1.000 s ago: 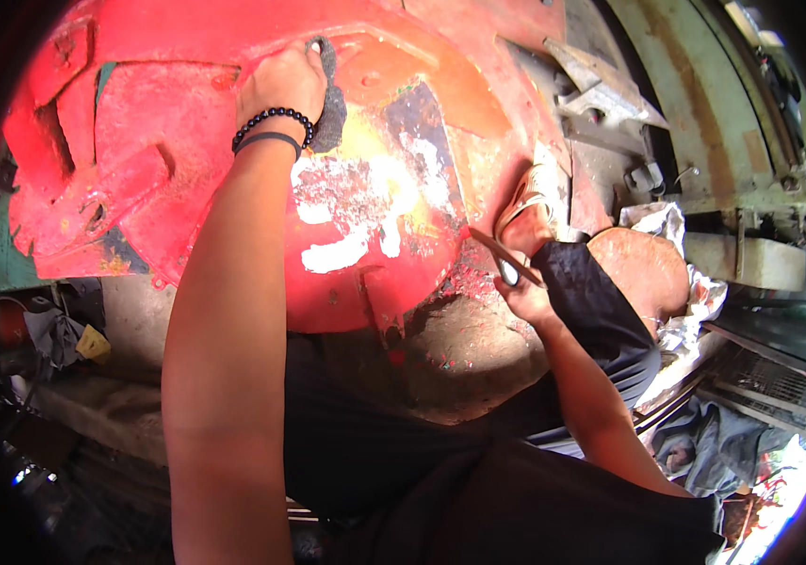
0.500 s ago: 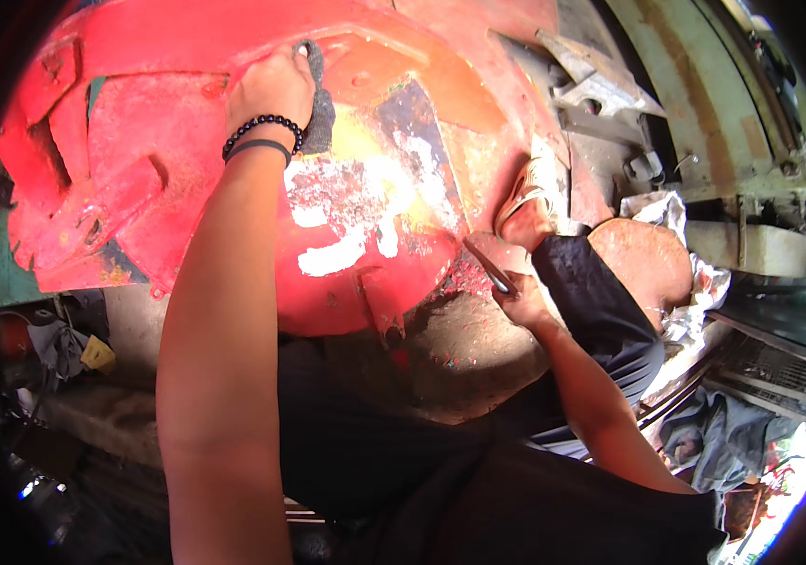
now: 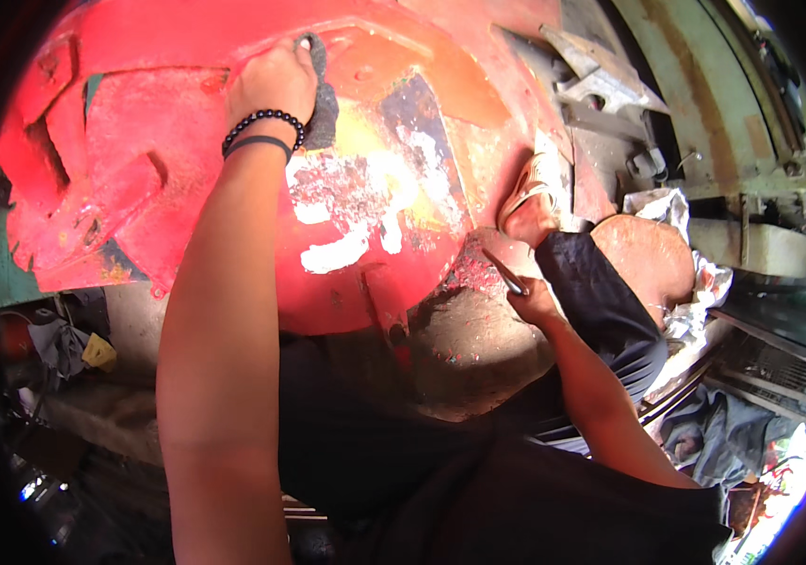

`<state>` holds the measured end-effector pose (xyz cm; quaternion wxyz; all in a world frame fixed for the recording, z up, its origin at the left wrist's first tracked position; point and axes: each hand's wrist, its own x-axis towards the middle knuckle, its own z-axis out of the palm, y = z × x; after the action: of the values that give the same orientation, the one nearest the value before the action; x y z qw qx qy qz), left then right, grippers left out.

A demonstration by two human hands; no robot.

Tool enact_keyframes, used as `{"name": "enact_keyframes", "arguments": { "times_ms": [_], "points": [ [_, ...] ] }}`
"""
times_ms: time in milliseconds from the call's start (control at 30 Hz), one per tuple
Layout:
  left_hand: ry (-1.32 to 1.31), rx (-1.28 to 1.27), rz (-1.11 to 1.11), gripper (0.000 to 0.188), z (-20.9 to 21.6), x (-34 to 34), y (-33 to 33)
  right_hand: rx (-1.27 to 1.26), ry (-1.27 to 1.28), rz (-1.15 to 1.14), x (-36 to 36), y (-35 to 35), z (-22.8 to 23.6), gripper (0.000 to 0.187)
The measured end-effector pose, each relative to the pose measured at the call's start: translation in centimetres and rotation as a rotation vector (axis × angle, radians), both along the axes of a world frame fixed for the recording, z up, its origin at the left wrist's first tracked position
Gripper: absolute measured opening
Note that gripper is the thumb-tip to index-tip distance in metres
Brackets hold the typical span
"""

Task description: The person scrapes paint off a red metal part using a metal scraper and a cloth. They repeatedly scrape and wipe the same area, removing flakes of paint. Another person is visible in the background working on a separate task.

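L. hand (image 3: 276, 89) placed on red panel (image 3: 158, 118), upper l. of worn multi-col. patch (image 3: 351, 179); dk. grey cloth (image 3: 324, 118) held in grip, pressed approx. flat to panel. Beaded bracelet (image 3: 266, 118) worn on l. wrist. R. hand (image 3: 537, 303) positioned near panel's lower r. edge; thin flat tool (image 3: 503, 269) held in grip, tip pointed up-l., type unconfirmed. Shoe (image 3: 530, 195) noted just beyond; angular metal block (image 3: 602, 80) noted upper r.
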<state>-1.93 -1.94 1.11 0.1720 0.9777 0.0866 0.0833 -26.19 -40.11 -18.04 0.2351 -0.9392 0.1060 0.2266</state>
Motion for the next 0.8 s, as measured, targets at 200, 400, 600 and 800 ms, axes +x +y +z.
{"name": "enact_keyframes", "arguments": {
  "times_ms": [200, 400, 600, 800],
  "points": [
    [-0.052, 0.016, 0.017, 0.038, 0.1, 0.1, -0.1, 0.322, -0.488, 0.101, 4.6, 4.6, 5.9, 0.010],
    [-0.010, 0.012, 0.025, 0.039, 0.6, -0.1, -0.2, 0.135, -0.257, 0.078, 2.7, 3.0, -1.1, 0.015],
    [-0.033, 0.011, 0.011, 0.040, 0.1, 0.2, -0.1, 0.004, -0.171, 0.115, 0.1, 0.2, -0.4, 0.025],
    [-0.018, 0.006, 0.014, 0.039, 0.4, 0.0, -0.2, 0.279, -0.444, 0.161, 4.5, 4.5, 4.3, 0.012]
  ]
}}
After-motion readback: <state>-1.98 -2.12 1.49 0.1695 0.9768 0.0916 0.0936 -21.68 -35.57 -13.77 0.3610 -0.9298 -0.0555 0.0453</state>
